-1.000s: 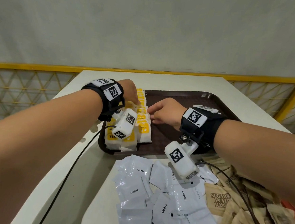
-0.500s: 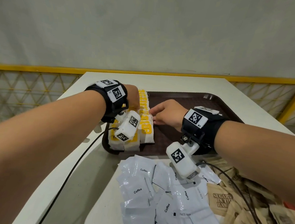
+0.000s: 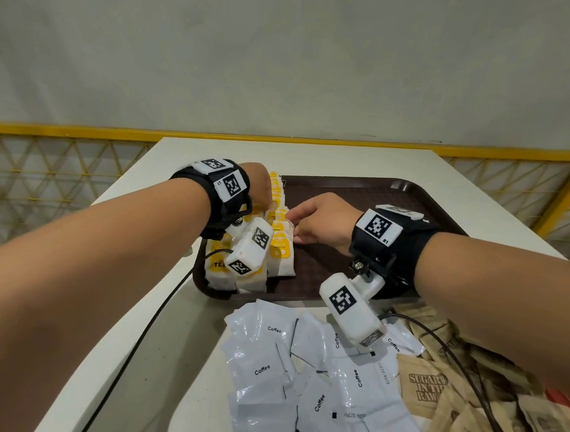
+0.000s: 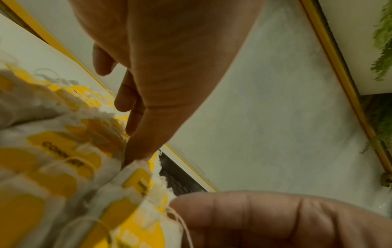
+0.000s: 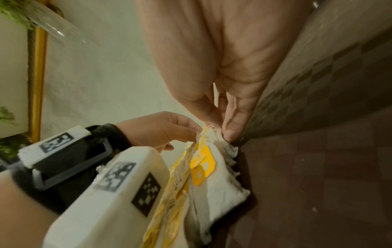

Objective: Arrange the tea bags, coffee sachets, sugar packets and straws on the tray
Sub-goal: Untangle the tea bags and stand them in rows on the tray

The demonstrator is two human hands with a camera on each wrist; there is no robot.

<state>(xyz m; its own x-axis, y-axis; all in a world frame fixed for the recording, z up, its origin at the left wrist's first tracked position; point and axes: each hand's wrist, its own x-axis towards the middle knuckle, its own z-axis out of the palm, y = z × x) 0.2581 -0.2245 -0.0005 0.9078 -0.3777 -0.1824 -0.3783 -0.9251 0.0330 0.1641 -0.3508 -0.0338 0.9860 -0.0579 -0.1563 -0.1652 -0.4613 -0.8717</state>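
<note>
Compared with a second ago, hardly any change: both hands at the same place over the left side of the tray, only shifted a little toward the lower part of the frame together with the camera; coffee sachets and sugar packets lying as before on the table, below the tray in the head view. Tea bags stacked in overlapping rows along the left edge of the tray, white with yellow tags, reaching from the near rim toward the far rim. Left hand placed from the left on the upper part of the rows, back of the hand up, wrist bent down; in the left wrist view the fingers pointing downward with tips touching the top edges of the bags, thumb stretched out along the lower right of that frame, touching a bag string. Probably resting with fairly straight fingers and not gripping, though this view is blurred. Right hand reaching from the right to the same rows, near the centre of the head frame; in the right wrist view the fingers held together and straight, tips pressing at the right edge of the bags where they meet the tray floor, nothing enclosed. No straws seen in any view.
</note>
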